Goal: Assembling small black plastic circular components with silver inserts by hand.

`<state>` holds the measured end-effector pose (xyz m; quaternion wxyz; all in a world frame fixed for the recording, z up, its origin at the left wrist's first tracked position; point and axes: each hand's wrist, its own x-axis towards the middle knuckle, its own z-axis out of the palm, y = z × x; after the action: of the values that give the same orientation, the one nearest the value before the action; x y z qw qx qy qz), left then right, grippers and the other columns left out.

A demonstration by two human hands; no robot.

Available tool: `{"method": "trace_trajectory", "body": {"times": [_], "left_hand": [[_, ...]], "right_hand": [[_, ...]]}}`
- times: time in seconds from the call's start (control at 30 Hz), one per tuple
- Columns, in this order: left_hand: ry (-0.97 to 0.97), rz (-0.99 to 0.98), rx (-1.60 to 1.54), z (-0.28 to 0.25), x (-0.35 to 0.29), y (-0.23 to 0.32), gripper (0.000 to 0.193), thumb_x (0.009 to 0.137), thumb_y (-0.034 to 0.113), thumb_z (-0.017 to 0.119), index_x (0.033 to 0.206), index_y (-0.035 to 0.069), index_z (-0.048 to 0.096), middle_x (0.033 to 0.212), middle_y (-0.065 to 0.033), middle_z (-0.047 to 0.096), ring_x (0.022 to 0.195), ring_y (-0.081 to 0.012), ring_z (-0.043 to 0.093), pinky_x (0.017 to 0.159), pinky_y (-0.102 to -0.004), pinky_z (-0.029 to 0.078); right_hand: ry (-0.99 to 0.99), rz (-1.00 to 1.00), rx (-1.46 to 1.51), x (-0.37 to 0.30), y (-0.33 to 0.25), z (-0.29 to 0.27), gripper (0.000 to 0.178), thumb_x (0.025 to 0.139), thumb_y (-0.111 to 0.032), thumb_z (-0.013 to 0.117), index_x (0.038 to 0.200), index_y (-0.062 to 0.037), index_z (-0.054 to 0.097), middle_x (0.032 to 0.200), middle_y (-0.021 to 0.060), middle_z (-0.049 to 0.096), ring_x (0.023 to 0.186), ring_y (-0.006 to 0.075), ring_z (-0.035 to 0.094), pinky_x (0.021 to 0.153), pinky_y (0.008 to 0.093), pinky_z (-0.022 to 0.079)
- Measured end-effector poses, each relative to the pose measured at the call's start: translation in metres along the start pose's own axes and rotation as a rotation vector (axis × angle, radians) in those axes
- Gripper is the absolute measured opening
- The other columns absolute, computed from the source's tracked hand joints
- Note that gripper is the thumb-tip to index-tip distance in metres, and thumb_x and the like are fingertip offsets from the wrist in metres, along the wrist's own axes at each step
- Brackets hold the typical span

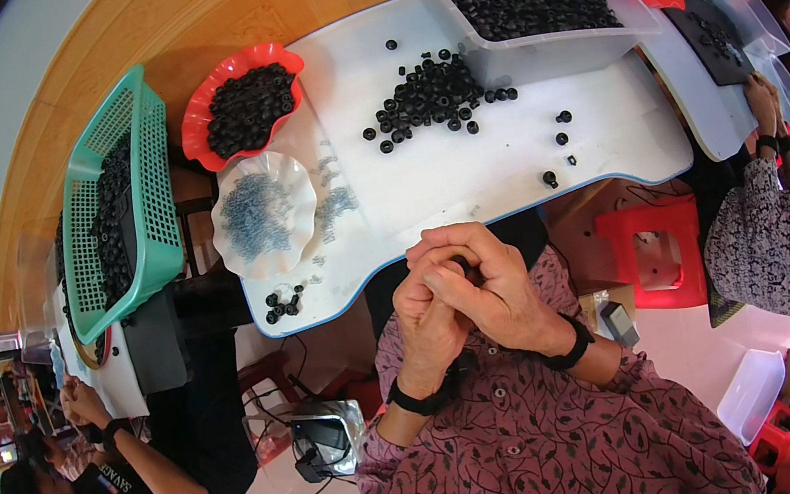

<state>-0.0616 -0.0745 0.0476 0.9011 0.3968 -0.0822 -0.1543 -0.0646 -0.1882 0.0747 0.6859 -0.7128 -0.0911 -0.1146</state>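
Observation:
My left hand (423, 322) and my right hand (511, 299) meet in front of my chest, just off the table's near edge. Their fingers are bent and pressed together around a small black round part (461, 262). Most of that part is hidden by the fingers, so its full shape does not show. Beyond the hands, a loose heap of similar black parts (434, 95) lies on the white table (426, 182). A white wavy-rimmed dish (304, 234) holds many tiny translucent bluish pieces (256, 214), and more are scattered beside it.
Black parts fill a red dish (194, 134), a clear plastic bin (540, 60) and a green basket (151, 180). A few black parts (284, 305) sit at the table's near left corner. Co-workers sit on both sides. A red stool (663, 250) stands at the right.

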Motion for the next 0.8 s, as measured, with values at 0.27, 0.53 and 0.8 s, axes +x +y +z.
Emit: {"method": "trace_trajectory", "body": {"times": [0.27, 0.53, 0.8], "left_hand": [[-0.073, -0.023, -0.054, 0.008, 0.007, 0.009, 0.030, 0.098, 0.023, 0.057, 0.107, -0.005, 0.057, 0.105, -0.0058, 0.056, 0.089, -0.0108, 0.052, 0.083, -0.0255, 0.046], [-0.068, -0.038, -0.116, 0.006, 0.007, 0.010, 0.030, 0.098, 0.028, 0.055, 0.099, -0.002, 0.055, 0.105, -0.0084, 0.058, 0.090, -0.0127, 0.053, 0.082, -0.0257, 0.047], [0.038, -0.095, -0.157, -0.004, 0.012, 0.008, 0.041, 0.102, 0.038, 0.047, 0.103, 0.001, 0.062, 0.077, -0.0038, 0.057, 0.061, -0.0097, 0.049, 0.056, -0.0247, 0.045]], "right_hand": [[0.025, -0.025, -0.039, -0.001, -0.007, -0.001, 0.060, 0.087, -0.011, 0.068, 0.136, 0.0024, 0.038, 0.113, 0.0171, 0.065, 0.100, 0.0223, 0.066, 0.089, 0.0348, 0.051], [0.032, -0.062, -0.095, 0.000, -0.006, -0.001, 0.071, 0.085, -0.018, 0.073, 0.138, 0.0069, 0.032, 0.112, 0.0211, 0.063, 0.094, 0.0219, 0.065, 0.083, 0.0317, 0.052], [-0.002, -0.037, -0.022, 0.003, -0.005, -0.005, 0.026, 0.093, -0.006, 0.059, 0.118, 0.0016, 0.060, 0.115, 0.0166, 0.062, 0.089, 0.0193, 0.066, 0.078, 0.0276, 0.052]]}}
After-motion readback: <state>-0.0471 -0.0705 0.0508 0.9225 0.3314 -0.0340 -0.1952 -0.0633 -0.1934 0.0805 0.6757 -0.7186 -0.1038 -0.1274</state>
